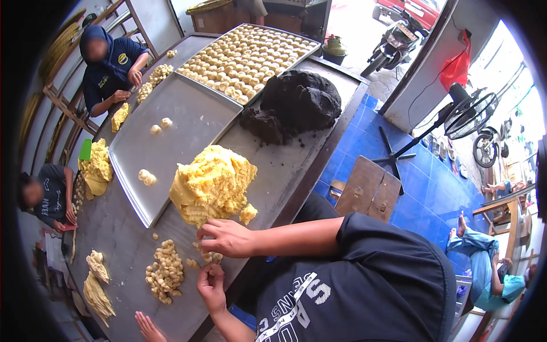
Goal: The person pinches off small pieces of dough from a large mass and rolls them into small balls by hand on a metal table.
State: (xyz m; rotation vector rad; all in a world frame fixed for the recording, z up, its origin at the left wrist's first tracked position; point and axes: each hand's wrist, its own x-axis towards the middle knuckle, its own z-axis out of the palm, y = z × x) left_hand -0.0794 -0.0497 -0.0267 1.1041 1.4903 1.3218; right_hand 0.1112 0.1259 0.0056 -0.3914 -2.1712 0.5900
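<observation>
Yellow dough, portioned pieces and dark mound on a grey worktop

We list first a large, rough-surfaced mound of yellow dough, on the worktop beside the corner of a metal tray; one small lump lies just beside it.

Right hand: fingers bent, at the near edge of the mound, above a few loose dough pieces; we cannot tell whether anything is gripped.

Left hand: fingers drawn narrow, tips close to the same loose pieces; we cannot tell whether a piece is between them.

Near the left hand we record a heap of small dough balls, and farther left, flattened pale dough. A co-worker's hand, fingers extended, enters at the lower edge.

Beyond the mound: the metal tray, bearing a few pale balls, and a second tray, filled with rows of them. To the right of these sits a dark, crumbly mound.

Across the worktop we note two co-workers, two further portions of yellow dough, and a flat green tool against one portion.
</observation>
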